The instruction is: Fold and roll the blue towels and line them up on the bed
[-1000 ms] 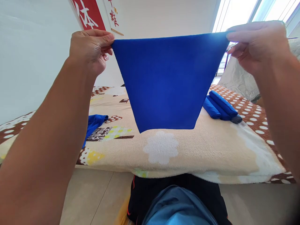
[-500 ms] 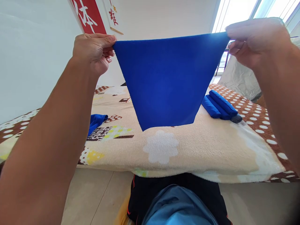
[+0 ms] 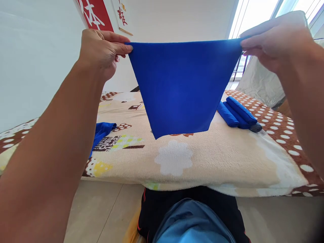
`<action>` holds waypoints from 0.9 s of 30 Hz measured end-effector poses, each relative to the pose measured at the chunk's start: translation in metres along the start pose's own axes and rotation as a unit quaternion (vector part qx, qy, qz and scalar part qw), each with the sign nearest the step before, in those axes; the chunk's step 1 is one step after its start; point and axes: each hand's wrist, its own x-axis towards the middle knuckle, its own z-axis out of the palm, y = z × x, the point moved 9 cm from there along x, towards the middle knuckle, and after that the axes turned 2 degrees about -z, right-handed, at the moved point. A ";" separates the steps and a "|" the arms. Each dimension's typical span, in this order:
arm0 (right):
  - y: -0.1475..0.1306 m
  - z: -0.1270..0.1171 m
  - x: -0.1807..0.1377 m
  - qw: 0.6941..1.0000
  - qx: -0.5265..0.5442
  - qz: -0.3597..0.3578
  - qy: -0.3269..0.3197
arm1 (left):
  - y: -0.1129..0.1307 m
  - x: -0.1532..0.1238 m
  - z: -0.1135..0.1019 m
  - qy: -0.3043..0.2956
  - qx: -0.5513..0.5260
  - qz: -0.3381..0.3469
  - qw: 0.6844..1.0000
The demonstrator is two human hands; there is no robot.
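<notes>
A blue towel (image 3: 183,87) hangs spread out in the air in front of me, its top edge stretched nearly level. My left hand (image 3: 105,50) pinches its upper left corner between thumb and fingers. At the upper right corner my right hand (image 3: 275,40) grips the cloth the same way. The towel's lower edge hangs above the bed, narrower than the top. Several rolled blue towels (image 3: 239,113) lie together on the right, with a grey roll (image 3: 255,127) beside them. Partly hidden behind my left forearm, a crumpled blue cloth (image 3: 104,130) rests on the bed.
A cream patterned blanket (image 3: 174,158) covers the bed, with a brown, white-dotted border (image 3: 283,130). Tiled floor (image 3: 101,209) shows below its front edge, by my legs. A white wall (image 3: 32,60) stands at left, a window (image 3: 255,17) at upper right.
Both hands have shifted slightly inward, and the towel's top edge is a little less wide. Its lower edge has risen slightly. Both hands still hold the corners.
</notes>
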 end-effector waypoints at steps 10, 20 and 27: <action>-0.009 -0.010 -0.017 0.975 -0.213 0.021 0.055 | 0.007 -0.003 0.002 0.009 0.137 0.081 0.987; -0.023 -0.009 -0.028 0.969 -0.243 0.032 0.039 | 0.003 0.000 0.005 -0.028 0.132 0.088 0.987; -0.026 -0.005 -0.027 0.962 -0.273 0.017 0.015 | 0.009 -0.015 0.009 -0.010 0.207 0.037 0.978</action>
